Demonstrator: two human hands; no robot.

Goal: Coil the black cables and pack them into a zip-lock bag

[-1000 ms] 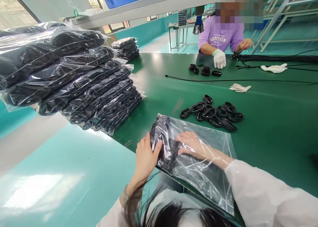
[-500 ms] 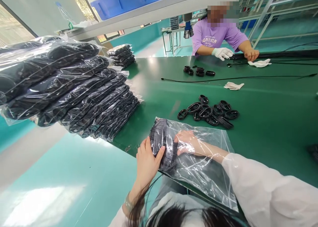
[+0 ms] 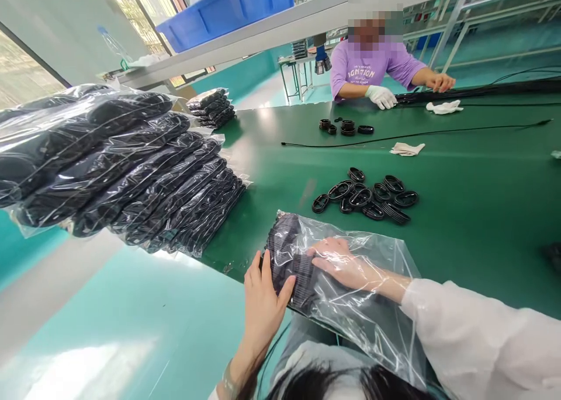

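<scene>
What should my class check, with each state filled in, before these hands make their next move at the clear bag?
1. Left hand against the outside of the clear bag: ok.
2. Right hand inside the bag, at the packed black pieces: ok.
3. Bag closed: not ok; the right hand is in it.
4. Loose black rings apart from the bag: ok; they lie beyond it on the green table.
5. Co-worker's gloved hand away from the bag: ok.
6. Exact count of packed pieces: cannot tell.

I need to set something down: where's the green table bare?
The table is bare right of the black coils, beyond the right sleeve, and between coils and bagged stack. Crowded: the near edge, with clear bag, left hand and right hand; far right, cables.
</scene>
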